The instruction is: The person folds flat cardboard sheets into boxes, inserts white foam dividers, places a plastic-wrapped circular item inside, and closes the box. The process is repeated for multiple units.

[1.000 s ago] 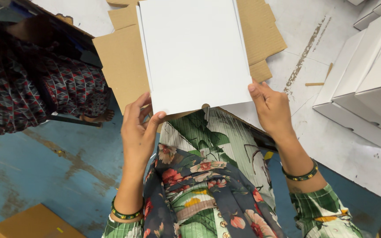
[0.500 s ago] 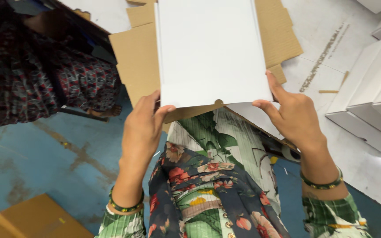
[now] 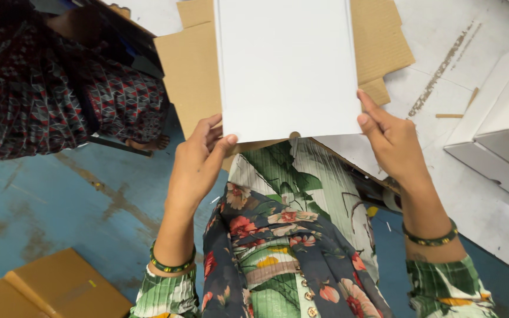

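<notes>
White flat card sheet [image 3: 287, 65] is pinched at its lower corners by left hand [image 3: 198, 162] and right hand [image 3: 393, 141], both grips grasping it over brown cardboard [image 3: 187, 70].

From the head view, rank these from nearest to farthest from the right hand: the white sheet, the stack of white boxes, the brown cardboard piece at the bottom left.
1. White sheet: held by the right hand at its lower right edge.
2. Stack of white boxes: on the floor further right.
3. Brown cardboard piece: at the bottom left corner, beyond the left hand.

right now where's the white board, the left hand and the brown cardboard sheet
white board [image 3: 287, 65], head view, middle of its face
left hand [image 3: 198, 162], head view, back of hand
brown cardboard sheet [image 3: 187, 70], head view, bare left part
</notes>
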{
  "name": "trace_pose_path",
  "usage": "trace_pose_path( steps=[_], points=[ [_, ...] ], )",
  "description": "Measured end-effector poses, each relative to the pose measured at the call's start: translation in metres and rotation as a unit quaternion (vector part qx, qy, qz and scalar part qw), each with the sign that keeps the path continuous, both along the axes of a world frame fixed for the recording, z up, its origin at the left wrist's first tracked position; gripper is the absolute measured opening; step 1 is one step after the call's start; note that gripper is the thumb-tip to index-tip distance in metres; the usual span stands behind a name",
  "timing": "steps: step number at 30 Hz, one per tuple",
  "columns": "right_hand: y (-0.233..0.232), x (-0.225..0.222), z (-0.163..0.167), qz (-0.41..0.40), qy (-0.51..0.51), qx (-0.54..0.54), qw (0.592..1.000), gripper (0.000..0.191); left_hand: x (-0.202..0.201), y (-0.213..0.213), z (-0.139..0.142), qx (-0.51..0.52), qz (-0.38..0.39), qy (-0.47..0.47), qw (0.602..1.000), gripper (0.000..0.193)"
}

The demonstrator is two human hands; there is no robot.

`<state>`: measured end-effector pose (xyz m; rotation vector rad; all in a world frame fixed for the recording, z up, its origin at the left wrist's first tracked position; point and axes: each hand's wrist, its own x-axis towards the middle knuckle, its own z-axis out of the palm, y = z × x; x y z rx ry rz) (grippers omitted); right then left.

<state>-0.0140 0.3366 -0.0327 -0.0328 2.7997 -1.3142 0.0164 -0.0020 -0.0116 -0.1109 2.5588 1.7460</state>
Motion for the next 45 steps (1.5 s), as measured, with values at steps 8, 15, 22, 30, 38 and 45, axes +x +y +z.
trace_pose_path(
  steps=[8,15,22,30,38,45],
  points=[
    [0.004,0.002,-0.001,-0.014,-0.025,-0.069,0.997,0.049,0.003,0.002,-0.001,0.015,-0.001,0.002,1.0,0.051],
    [-0.014,-0.001,0.012,0.021,-0.052,-0.167,0.984,0.056,0.007,0.004,0.001,-0.065,-0.013,0.003,0.998,0.049],
    [-0.017,-0.013,-0.005,0.013,-0.041,-0.251,0.967,0.062,0.008,0.018,-0.009,0.02,0.008,-0.047,0.999,0.054],
    [0.0,-0.017,-0.009,0.021,-0.063,-0.333,0.941,0.067,0.011,0.008,-0.006,-0.016,0.05,0.007,0.999,0.037],
    [-0.013,-0.014,-0.002,0.05,-0.028,-0.228,0.972,0.069,-0.007,0.012,-0.038,0.301,0.02,-0.032,0.953,0.033],
    [-0.012,-0.017,-0.001,0.066,-0.03,-0.214,0.974,0.069,-0.021,-0.002,-0.064,0.317,-0.055,-0.113,0.94,0.034]
  ],
)
